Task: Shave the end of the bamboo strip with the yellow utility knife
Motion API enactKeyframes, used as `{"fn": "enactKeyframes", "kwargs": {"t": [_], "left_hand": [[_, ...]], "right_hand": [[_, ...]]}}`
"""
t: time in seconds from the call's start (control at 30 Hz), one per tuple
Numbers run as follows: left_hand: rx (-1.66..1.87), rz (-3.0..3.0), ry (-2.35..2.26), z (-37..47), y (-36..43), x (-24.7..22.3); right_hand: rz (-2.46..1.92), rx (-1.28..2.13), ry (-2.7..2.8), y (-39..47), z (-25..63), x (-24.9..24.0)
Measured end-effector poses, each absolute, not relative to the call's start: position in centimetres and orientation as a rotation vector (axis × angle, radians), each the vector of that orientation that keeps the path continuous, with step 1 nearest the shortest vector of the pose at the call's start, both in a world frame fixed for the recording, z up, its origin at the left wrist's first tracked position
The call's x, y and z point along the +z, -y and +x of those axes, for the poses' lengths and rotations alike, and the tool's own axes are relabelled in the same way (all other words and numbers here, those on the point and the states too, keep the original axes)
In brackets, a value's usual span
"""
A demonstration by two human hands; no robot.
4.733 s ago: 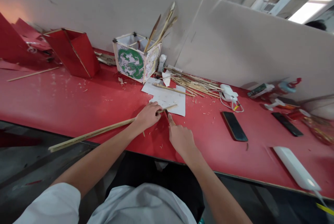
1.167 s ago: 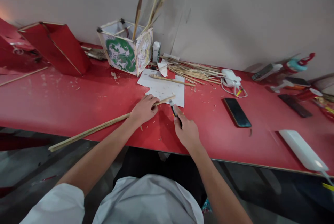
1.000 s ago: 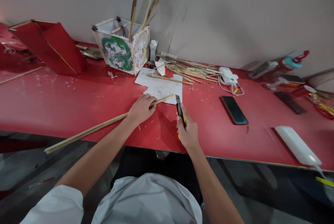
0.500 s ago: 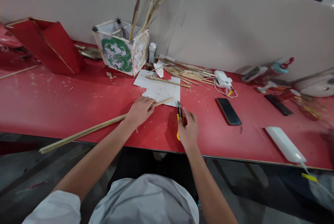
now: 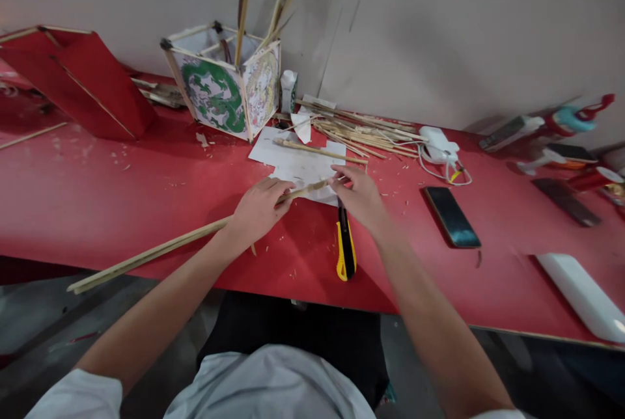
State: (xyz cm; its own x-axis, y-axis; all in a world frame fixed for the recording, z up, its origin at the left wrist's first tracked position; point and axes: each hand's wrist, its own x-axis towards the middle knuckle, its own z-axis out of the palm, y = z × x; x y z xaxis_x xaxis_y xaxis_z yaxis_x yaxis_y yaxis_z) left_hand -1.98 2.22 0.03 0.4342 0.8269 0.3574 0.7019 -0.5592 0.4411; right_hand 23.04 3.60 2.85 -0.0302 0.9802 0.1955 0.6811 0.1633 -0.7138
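My left hand presses a long bamboo strip down on the red table; the strip juts past the table's near edge to the left. My right hand reaches over to the strip's far tip, fingers pinching at it above the white paper. A yellow and black utility knife lies loose on the table just under my right wrist, with no hand on it.
A paper lantern box with a green dragon holds upright sticks at the back. Beside it lies a pile of bamboo sticks, a white charger, a dark phone and a red paper frame.
My right hand has put the utility knife down on the table and moved up to the tip of the bamboo strip. My left hand has stayed on the strip.
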Motion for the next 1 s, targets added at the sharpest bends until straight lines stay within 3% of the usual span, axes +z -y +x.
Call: {"fn": "enactKeyframes", "kwargs": {"t": [0.13,0.5,1.0], "left_hand": [[0.817,2.495,-1.32,-1.9,-3.5,0.8],[0.785,2.743,-1.073,-0.5,-6.6,0.5],[0.761,2.858,-1.135,-0.8,-4.3,1.6]], "right_hand": [[-1.49,0.593,1.654,-6.5,23.3,2.2],[-1.265,1.199,1.081,-7.1,24.5,0.9],[-1.09,1.366,0.798,-4.9,23.1,1.2]]}}
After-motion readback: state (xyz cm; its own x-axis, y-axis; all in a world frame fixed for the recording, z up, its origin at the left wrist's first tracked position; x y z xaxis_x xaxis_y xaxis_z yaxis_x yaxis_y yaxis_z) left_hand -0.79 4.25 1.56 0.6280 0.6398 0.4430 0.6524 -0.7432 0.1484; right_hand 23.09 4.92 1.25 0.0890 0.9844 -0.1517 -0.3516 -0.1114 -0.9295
